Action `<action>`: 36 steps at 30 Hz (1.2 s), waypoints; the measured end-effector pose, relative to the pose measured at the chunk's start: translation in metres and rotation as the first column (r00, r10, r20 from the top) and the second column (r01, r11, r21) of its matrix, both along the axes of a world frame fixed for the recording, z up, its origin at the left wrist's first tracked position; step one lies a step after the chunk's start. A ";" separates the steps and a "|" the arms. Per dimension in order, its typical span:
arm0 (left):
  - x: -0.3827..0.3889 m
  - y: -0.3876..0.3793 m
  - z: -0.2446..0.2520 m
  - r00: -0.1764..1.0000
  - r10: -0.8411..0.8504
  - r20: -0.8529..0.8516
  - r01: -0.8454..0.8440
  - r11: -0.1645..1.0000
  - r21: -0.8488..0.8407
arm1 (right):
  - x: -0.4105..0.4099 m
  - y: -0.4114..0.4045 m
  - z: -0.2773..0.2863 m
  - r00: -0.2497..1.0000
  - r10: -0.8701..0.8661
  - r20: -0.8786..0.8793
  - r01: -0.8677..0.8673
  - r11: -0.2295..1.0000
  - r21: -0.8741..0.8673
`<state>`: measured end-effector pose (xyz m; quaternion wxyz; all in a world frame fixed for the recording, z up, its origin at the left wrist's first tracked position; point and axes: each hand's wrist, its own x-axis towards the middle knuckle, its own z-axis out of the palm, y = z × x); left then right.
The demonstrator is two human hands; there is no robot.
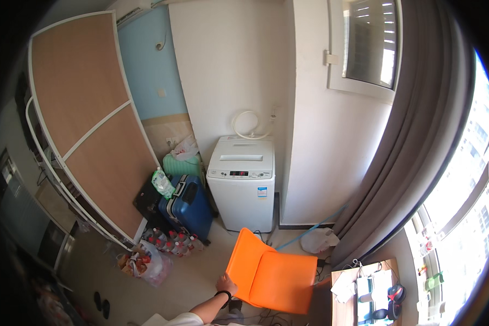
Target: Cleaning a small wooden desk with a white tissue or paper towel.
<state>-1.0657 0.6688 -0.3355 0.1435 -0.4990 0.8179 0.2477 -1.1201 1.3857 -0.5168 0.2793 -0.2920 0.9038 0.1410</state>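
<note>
My left hand (227, 285), with a dark band on its wrist, grips the edge of the backrest of an orange chair (285, 281). The chair stands on the floor before me, with its seat to the right of its backrest. Its legs are mostly hidden. My right hand is out of view. Beyond the chair, a white top-load washing machine (244, 199) stands against the wall with its lid down and its display lit red. A pale hose (244, 112) loops above it.
Left of the washer are a blue suitcase (191, 208), a detergent pouch (163, 184), several bottles (178, 244) and a filled plastic bag (159, 265). At right, a desk (338, 313) holds headphones (395, 301). A white bag (318, 240) lies by the curtain (395, 163). Cables (269, 316) trail underfoot.
</note>
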 end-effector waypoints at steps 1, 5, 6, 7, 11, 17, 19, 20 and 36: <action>-0.011 0.017 0.003 0.999 -0.032 -0.008 0.032 0.999 -0.002 | -0.003 -0.013 -0.012 0.975 -0.209 -0.078 0.206 0.977 -0.045; -0.030 0.067 -0.010 0.977 -0.212 0.019 0.211 0.952 -0.221 | -0.004 -0.070 0.016 0.816 -0.562 -0.136 0.526 0.819 -0.228; -0.033 0.079 -0.012 0.970 -0.242 0.018 0.240 0.948 -0.209 | -0.003 -0.082 0.031 0.782 -0.609 -0.134 0.564 0.782 -0.267; -0.037 0.093 -0.013 0.969 -0.248 0.019 0.246 0.946 -0.210 | 0.000 -0.090 0.046 0.748 -0.651 -0.131 0.595 0.745 -0.303; -0.054 0.144 -0.020 0.911 -0.405 -0.075 0.384 0.901 -0.204 | 0.025 -0.082 0.085 0.623 -0.774 -0.114 0.689 0.613 -0.386; -0.071 0.212 -0.018 0.821 -0.545 -0.171 0.514 0.835 -0.197 | 0.085 0.012 0.084 0.379 -0.916 -0.132 0.857 0.401 -0.322; -0.075 0.229 0.004 0.812 -0.556 -0.179 0.529 0.830 -0.176 | 0.101 0.061 0.066 0.275 -0.949 -0.155 0.916 0.308 -0.258; -0.076 0.236 0.014 0.799 -0.563 -0.212 0.539 0.826 -0.163 | 0.104 0.085 0.057 0.230 -0.959 -0.167 0.938 0.264 -0.224; -0.099 0.274 0.020 0.720 -0.615 -0.321 0.554 0.789 -0.267 | 0.075 -0.025 0.098 0.390 -0.899 -0.198 0.774 0.437 -0.459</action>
